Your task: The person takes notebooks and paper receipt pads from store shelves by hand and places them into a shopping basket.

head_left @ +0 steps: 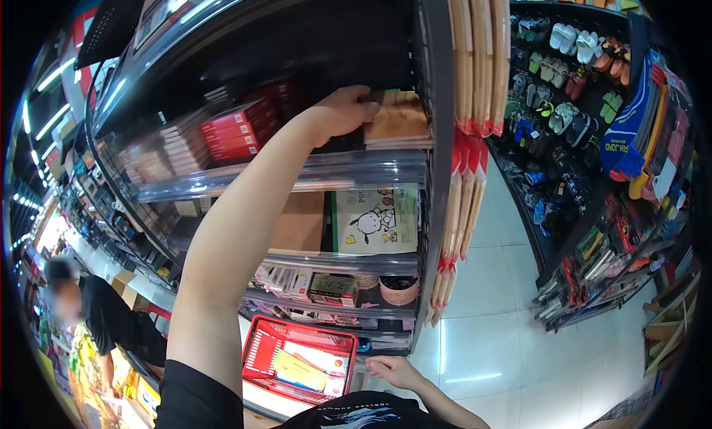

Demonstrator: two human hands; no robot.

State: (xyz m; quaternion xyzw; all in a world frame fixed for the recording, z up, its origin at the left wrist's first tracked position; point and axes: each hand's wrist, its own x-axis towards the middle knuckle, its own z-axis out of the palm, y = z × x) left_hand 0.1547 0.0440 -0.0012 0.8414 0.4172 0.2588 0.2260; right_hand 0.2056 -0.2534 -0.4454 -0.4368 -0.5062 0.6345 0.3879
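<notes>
1. Notebooks (pixel 399 119) lie in a flat stack on the upper shelf (pixel 297 173), at its right end, just inside the dark upright post (pixel 439 132) of the rack.
2. The left hand (pixel 343 111) is raised up to that shelf, its fingers curled over the left edge of the stack and touching it; whether it truly grips a notebook or only rests on it I cannot tell.
3. Red boxes (pixel 237 129) stand in a row further left on the same shelf, apart from the hand.
4. On the shelf below, a white pad with a cartoon dog (pixel 374 220) stands upright, next to a plain brown board (pixel 300 223).
5. The right hand (pixel 397 370) is low, near the body, closed around the rim or handle of a red basket (pixel 259 347); its fingers are partly hidden.
6. The basket holds a yellow packet (pixel 298 370).
7. Wooden rackets with red ends (pixel 480 58) hang on the end of the rack, right of the post.
8. Sandals (pixel 571 43) fill a dark display across the tiled aisle.
9. Another person (pixel 104 314) in black bends over at lower left, well apart.
</notes>
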